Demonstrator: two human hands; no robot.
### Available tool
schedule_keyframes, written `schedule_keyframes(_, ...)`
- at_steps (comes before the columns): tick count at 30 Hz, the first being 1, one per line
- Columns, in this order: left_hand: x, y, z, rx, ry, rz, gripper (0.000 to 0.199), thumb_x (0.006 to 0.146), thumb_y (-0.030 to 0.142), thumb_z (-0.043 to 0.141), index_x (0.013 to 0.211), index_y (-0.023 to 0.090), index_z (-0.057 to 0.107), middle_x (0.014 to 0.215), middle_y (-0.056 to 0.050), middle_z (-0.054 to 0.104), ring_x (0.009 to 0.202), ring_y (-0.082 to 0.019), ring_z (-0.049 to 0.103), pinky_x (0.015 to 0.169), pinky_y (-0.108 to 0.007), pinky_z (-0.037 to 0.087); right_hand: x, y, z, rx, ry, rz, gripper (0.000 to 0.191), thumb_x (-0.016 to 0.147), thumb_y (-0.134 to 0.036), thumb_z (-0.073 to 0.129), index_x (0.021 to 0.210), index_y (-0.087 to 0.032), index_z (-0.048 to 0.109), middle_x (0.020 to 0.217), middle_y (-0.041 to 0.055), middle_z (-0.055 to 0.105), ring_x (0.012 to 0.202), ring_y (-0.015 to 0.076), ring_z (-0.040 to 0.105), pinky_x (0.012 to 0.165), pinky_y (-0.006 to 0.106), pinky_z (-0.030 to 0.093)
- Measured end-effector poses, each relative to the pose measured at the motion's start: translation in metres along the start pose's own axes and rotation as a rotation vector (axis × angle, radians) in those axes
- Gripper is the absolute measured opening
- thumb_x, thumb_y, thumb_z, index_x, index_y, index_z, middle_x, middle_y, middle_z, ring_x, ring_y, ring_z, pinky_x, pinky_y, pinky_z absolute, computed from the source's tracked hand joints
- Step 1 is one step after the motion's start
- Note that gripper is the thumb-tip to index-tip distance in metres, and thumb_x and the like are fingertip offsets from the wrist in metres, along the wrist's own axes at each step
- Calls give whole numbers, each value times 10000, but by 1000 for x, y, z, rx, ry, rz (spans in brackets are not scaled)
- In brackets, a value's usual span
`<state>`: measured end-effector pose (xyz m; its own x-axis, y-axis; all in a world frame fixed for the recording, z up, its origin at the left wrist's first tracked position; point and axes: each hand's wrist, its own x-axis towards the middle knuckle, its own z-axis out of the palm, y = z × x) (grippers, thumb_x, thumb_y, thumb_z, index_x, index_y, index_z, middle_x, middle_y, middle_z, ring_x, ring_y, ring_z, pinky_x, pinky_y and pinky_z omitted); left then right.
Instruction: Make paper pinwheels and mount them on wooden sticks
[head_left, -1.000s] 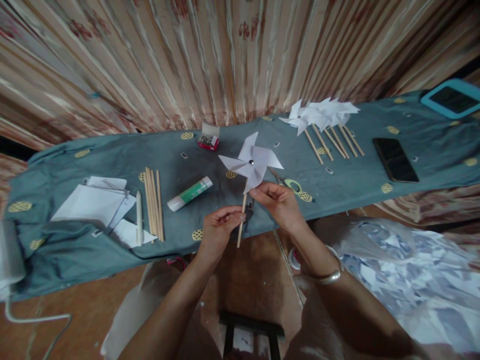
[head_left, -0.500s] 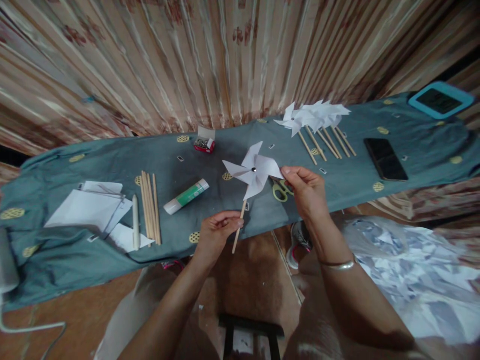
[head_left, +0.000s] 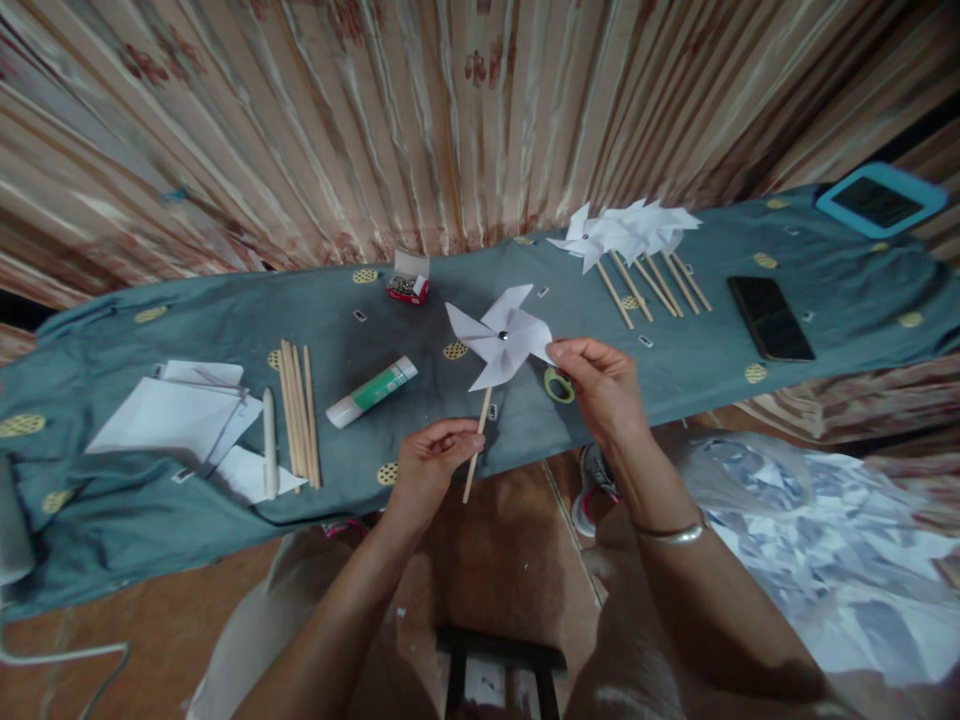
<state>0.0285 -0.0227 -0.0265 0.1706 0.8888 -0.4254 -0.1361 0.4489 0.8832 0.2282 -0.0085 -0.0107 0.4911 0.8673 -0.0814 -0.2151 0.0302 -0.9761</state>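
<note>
A white paper pinwheel (head_left: 504,338) with a shiny pin at its centre is held up over the near edge of the cloth-covered table. My left hand (head_left: 435,465) pinches its wooden stick below the blades. The thumb and fingers of my right hand (head_left: 600,385) are closed on the tip of the right-hand blade. Scissors with yellow-green handles (head_left: 559,385) lie beneath that hand, mostly covered by it. A green and white glue stick (head_left: 371,392) rests left of the pinwheel, and a small open red box of pins (head_left: 409,288) sits behind it.
Several pinwheels (head_left: 637,232) lie at the back right, near a black phone (head_left: 770,318) and a blue-framed device (head_left: 877,198). To the left are wooden sticks (head_left: 300,415), a white pen (head_left: 270,445) and paper sheets (head_left: 169,420). A bag of paper scraps (head_left: 832,550) stands lower right.
The pinwheel's blades have turned slightly, and my right hand has shifted a little left with the blade tip. My left hand keeps its hold on the stick.
</note>
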Motion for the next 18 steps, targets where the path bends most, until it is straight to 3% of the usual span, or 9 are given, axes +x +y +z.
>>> schedule_keyframes(18,2,0,1,-43,32,19,283,463,321,889,675,182,762,620,-6,712,594,-114,607,638,-235,505,-13,0,13,8,-88,59,150,531,-309,832,543,-226,708,577,-43,606,585,95,479,641,256,400)
